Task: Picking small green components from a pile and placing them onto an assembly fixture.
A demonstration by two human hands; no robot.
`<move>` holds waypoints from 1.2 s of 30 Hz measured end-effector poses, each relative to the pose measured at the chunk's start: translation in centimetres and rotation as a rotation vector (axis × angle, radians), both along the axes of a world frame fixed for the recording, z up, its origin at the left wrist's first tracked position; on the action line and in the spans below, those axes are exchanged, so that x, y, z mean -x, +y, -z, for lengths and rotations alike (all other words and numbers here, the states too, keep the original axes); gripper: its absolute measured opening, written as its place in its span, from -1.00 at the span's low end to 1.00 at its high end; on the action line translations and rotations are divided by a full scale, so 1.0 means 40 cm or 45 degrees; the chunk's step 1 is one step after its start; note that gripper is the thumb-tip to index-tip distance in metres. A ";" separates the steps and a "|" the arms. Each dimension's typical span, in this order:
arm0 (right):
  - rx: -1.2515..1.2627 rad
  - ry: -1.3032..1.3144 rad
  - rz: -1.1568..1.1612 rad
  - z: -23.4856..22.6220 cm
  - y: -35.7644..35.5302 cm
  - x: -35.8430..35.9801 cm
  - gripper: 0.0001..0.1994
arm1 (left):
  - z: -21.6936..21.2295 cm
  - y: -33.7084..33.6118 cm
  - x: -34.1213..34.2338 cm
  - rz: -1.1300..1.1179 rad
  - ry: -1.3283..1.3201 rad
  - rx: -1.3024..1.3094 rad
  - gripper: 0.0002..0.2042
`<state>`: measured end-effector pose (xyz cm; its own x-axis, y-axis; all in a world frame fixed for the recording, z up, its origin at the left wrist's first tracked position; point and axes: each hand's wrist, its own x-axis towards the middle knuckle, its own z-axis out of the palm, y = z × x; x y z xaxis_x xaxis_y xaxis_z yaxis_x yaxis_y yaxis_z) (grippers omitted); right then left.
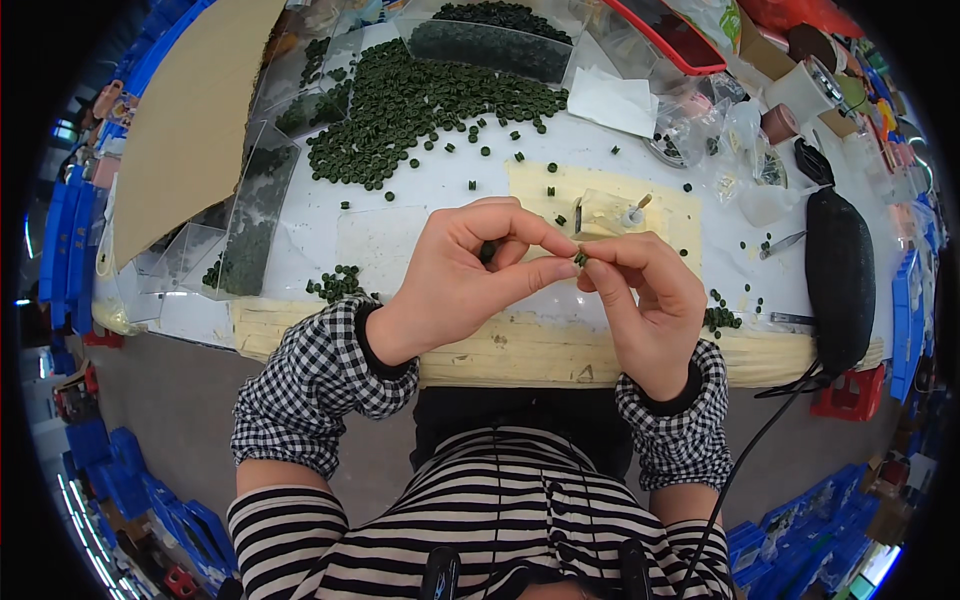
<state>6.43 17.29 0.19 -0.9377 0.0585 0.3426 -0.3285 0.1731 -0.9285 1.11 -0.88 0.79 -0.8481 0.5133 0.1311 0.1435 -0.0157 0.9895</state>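
Observation:
My left hand (465, 275) and my right hand (648, 305) meet over the front of the table. Their thumbs and forefingers pinch a small dark green grooved part (580, 258) between them. Another dark green piece (487, 252) shows under the curled fingers of my left hand. Just beyond the fingertips stands a small cream, tape-wrapped block (604, 216) with a thin brownish pin upright on its right side. A large heap of similar dark green round parts (400, 95) spreads across the far left of the table, with several strays scattered nearer.
Clear plastic bins (262, 205) of green parts stand at left, beside a cardboard sheet (195, 120). A small cluster of parts (335, 285) lies near my left sleeve. White paper (612, 100), a red-edged device (672, 35), tweezers (783, 244) and a long black pouch (840, 280) lie rightward.

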 end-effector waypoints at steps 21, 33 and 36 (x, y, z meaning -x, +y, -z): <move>0.028 -0.032 -0.037 -0.002 0.002 0.000 -0.87 | 0.002 -0.003 0.002 -0.004 0.069 0.051 -0.81; 0.035 -0.057 -0.042 -0.001 0.006 -0.001 -0.88 | -0.001 0.000 0.000 -0.023 0.134 0.042 -0.81; 0.067 -0.077 -0.062 -0.003 0.005 -0.002 -0.88 | 0.002 0.000 0.000 -0.032 0.142 0.036 -0.81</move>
<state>6.49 17.50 0.30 -0.9587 0.0288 0.2829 -0.2784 0.1091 -0.9543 1.13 -0.89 0.72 -0.8417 0.4969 0.2113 0.2528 0.0167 0.9674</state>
